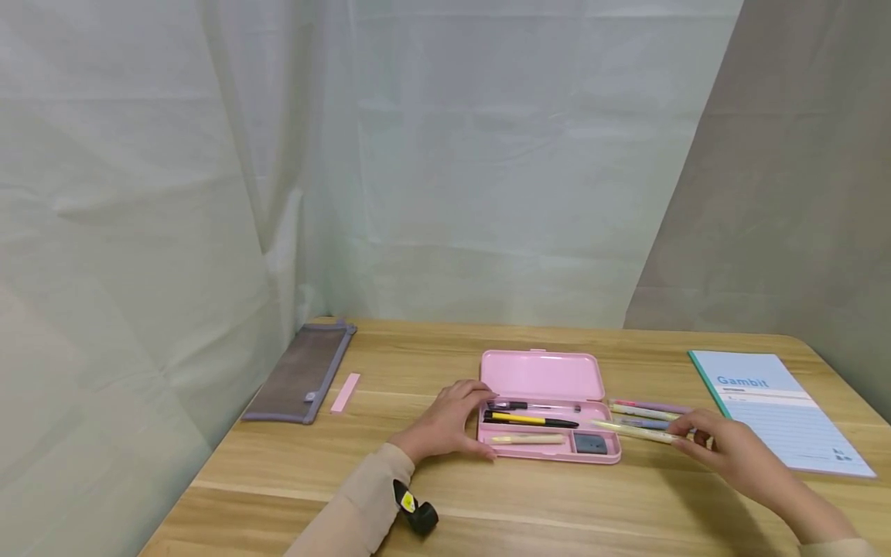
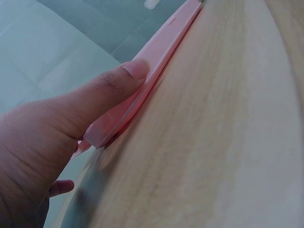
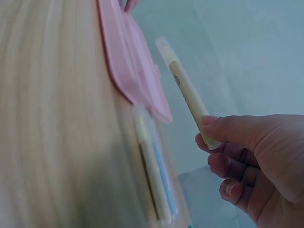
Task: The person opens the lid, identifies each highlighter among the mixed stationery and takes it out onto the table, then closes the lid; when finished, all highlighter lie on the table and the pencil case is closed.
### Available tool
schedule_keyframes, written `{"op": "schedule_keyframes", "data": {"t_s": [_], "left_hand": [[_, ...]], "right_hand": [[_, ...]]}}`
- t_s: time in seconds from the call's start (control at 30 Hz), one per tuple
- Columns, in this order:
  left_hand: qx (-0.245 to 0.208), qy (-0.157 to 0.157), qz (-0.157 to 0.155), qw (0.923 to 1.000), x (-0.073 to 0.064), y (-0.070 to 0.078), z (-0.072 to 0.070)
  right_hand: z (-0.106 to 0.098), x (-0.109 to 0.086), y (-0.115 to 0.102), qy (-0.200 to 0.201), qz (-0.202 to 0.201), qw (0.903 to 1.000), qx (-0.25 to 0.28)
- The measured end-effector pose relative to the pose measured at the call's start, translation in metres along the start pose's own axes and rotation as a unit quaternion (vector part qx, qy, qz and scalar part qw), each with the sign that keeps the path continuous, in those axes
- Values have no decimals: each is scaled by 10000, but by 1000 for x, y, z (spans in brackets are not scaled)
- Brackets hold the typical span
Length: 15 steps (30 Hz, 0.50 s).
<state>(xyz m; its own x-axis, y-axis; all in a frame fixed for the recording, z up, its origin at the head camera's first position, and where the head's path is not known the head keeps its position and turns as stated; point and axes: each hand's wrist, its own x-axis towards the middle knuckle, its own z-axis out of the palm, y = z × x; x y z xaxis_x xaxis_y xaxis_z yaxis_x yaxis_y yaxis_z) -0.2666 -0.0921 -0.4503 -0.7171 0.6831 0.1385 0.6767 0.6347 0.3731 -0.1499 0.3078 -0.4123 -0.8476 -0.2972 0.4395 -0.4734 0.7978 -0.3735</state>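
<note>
An open pink pencil case lies on the table with its lid folded back. My left hand grips its left end, the thumb pressed on the near wall. In the case lie a clear pen with a black cap, a yellow-and-black pen, a cream marker and, in the small right compartment, a dark grey block. Between thumb and fingers my right hand pinches a pale yellow marker with a clear cap. Its capped end points at the case's right side.
Several pastel markers lie right of the case. Farther right is a notebook marked Gambit. A grey mesh zip pouch and a pink strip lie at the left. Pale curtains hang behind the wooden table.
</note>
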Motion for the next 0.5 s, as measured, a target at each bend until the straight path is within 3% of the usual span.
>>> {"op": "schedule_keyframes", "data": {"t_s": [0.5], "left_hand": [[-12, 15, -44, 10000, 0, 1, 0]], "right_hand": [[-7, -25, 24, -185, 566, 9982, -46]]}}
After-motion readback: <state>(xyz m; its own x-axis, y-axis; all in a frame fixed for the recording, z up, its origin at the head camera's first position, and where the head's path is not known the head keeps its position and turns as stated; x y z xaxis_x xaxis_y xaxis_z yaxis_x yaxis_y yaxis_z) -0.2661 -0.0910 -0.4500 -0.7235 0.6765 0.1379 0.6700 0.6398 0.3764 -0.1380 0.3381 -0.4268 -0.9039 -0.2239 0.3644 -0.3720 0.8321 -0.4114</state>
